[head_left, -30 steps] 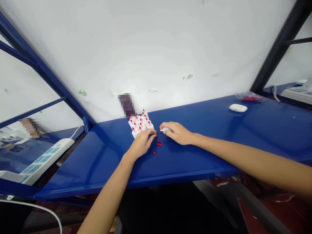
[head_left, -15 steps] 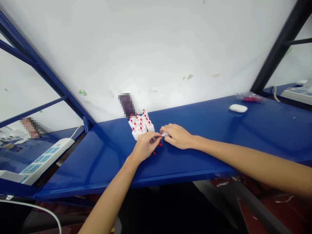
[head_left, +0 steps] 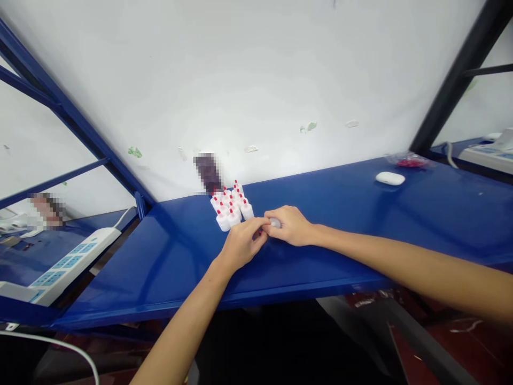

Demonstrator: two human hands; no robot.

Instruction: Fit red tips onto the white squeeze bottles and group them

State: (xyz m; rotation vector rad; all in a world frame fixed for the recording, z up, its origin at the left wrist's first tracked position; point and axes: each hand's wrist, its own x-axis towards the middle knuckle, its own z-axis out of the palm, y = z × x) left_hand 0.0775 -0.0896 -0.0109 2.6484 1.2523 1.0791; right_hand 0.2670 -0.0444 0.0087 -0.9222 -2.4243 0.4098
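Observation:
My right hand (head_left: 292, 225) is closed around a small white bottle (head_left: 274, 223), whose rounded part shows between the fingers. My left hand (head_left: 244, 240) meets it from the left, its thumb and fingertips pinched at the bottle's end; what they hold there is too small and hidden to make out. A bit of red shows under the left fingers. Just behind my left hand, several white bottles with red tips (head_left: 231, 214) stand upright in a tight group on the blue table (head_left: 312, 272).
A white oval case (head_left: 390, 178) lies at the right, with a clear bag of red pieces (head_left: 412, 161) behind it. A blurred dark object (head_left: 208, 172) leans on the wall behind the bottles. At the left is a white power strip (head_left: 76, 263).
My left hand has shifted slightly right, closer against my right hand, and now covers most of the loose red pieces. The held bottle shows more of its rounded side.

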